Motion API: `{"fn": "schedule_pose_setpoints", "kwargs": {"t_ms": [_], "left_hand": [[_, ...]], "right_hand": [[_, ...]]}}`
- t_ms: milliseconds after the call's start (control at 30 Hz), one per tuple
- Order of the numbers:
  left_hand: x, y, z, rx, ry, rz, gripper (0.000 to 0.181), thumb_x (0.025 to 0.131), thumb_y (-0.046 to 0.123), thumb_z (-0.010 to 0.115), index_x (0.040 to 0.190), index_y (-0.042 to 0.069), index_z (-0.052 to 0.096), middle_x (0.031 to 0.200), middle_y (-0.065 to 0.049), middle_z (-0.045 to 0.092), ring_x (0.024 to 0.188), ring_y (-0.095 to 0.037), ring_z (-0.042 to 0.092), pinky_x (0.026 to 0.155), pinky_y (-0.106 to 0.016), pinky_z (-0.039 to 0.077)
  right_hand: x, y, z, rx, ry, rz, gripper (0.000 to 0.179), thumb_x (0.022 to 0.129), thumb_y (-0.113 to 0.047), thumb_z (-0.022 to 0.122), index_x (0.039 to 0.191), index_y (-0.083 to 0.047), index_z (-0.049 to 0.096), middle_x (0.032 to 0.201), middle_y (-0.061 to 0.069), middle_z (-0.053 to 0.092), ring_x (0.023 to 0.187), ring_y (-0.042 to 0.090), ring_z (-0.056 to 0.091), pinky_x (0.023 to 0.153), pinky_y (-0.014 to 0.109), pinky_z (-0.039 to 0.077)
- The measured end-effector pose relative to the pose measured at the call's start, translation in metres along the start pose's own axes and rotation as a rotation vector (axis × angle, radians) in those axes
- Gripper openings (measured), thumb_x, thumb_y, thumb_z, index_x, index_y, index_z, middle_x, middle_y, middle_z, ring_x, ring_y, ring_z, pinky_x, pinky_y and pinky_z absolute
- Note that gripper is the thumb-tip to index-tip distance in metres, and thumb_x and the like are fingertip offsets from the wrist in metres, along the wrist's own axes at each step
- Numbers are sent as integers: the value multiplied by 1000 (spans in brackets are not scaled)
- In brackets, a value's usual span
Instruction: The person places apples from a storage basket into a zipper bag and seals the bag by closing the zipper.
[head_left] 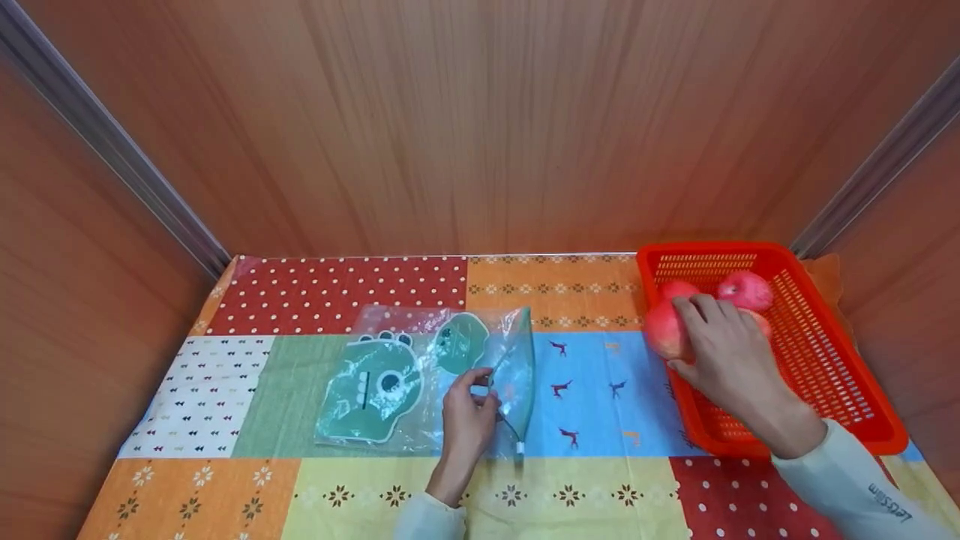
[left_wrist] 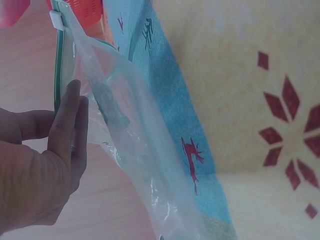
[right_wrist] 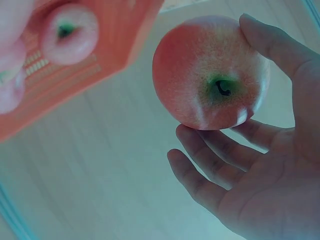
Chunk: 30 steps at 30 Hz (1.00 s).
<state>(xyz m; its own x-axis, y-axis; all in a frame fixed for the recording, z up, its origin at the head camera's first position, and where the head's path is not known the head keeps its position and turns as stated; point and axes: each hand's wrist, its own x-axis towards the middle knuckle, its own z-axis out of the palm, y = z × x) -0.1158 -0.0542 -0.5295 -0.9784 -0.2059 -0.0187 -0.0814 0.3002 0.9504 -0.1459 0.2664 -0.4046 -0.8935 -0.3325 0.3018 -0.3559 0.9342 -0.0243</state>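
My left hand [head_left: 469, 412] pinches the edge of a clear zip bag [head_left: 514, 382] near its mouth, thumb and forefinger at the rim. The bag lies flat with a green cartoon print toward its left end. In the left wrist view its mouth gapes a little, and a white zip slider [left_wrist: 56, 20] sits at one end of the green strip. My right hand [head_left: 731, 364] grips a red-yellow apple [right_wrist: 200, 65] between thumb and fingers, above the near left rim of a red plastic basket [head_left: 832, 367]. Several more apples, one of them pink [head_left: 746, 290], lie inside the basket.
A patchwork-print cloth [head_left: 367, 495] covers the table. Wood-grain panels [head_left: 480, 135] stand behind it and on both sides. The basket occupies the right end of the table, close to the side panel.
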Motion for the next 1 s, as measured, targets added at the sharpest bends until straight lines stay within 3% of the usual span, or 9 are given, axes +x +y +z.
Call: {"fn": "schedule_pose_setpoints", "kwargs": {"t_ms": [333,567,1000], "left_hand": [[3,-1,2,2,-2,-3,31,95,-10,66,125,-3,69,108,-14,68,76,-17,69,65,-31,62],[6,-1,4,8,14,15,30,93,-11,66,122,-5,70,106,-16,69,73,-19,71,62,-31,62],[10,-1,6,12,-9,-9,31,95,-10,65,125,-4,69,108,-15,68,75,-17,69,64,-31,62]], "right_hand": [[-1,-23,11,0,-20,-23,90,66,-20,101,141,3,57,131,25,61,115,44,60,95,62,55],[-3,-38,21,-1,40,-71,82,68,-19,98,136,4,60,124,23,63,111,43,61,90,57,57],[-5,-59,36,40,47,-90,84,65,-22,101,135,4,62,123,22,64,109,41,61,92,56,58]]}}
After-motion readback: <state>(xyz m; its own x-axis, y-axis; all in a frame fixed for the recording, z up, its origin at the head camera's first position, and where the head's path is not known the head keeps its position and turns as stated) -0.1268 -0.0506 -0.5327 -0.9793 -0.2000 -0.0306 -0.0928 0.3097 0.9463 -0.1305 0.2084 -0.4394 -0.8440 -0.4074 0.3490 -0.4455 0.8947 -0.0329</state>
